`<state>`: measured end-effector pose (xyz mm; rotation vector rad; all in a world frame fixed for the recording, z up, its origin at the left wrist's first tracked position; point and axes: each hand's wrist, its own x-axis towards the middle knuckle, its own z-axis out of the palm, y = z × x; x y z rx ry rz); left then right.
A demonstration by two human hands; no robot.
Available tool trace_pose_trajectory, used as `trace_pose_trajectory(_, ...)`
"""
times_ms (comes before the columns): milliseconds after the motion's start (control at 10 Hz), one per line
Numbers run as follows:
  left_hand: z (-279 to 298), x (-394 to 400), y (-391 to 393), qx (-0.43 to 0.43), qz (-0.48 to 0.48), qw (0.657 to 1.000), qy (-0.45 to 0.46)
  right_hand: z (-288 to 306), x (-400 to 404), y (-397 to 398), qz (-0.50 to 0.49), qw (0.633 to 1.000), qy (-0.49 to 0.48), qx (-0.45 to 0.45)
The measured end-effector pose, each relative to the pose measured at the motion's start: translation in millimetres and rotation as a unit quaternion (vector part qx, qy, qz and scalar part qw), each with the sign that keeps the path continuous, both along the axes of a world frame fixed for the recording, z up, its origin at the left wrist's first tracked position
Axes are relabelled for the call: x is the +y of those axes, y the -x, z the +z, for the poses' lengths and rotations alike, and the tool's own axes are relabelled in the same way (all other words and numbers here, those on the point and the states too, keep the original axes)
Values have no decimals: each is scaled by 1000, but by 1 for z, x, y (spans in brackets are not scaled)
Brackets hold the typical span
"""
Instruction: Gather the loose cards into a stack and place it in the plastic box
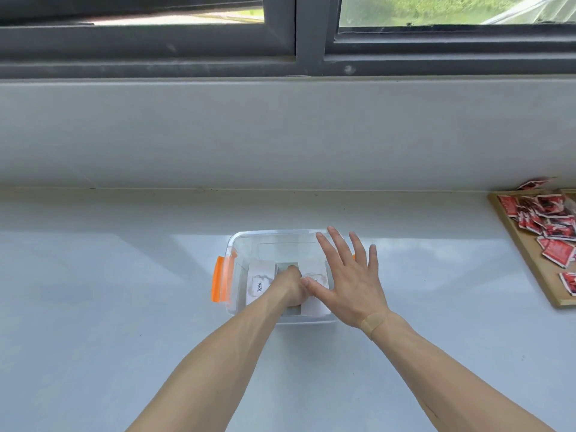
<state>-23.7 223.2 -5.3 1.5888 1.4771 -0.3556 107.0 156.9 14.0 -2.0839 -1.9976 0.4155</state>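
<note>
A clear plastic box point(249, 236) with an orange latch point(221, 283) stands on the pale counter. Inside it lie a white card stack printed "love." point(258, 282) on the left and another white card stack point(318, 307) on the right, with a grey card stack point(288, 265) between them. My left hand point(293, 286) reaches down into the box, its fingers curled around the grey stack and hiding most of it. Above the box's right half, my right hand point(349, 282) hovers flat with fingers spread, holding nothing.
A wooden tray point(530, 254) at the far right holds several red packets point(548, 219). A grey wall and a dark window frame point(296, 60) rise behind the counter. The counter surface point(109, 291) stretches left of the box.
</note>
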Motion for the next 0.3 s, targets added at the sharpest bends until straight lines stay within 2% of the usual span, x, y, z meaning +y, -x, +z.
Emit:
trace_pose_trajectory(100,9,-2,1,-4,3,1000,14,2,0,1,0,1000,5,-7)
trace_pose_trajectory(300,35,-2,5,35,-19,998,-48,13,-4,0,-7,1000,23,5)
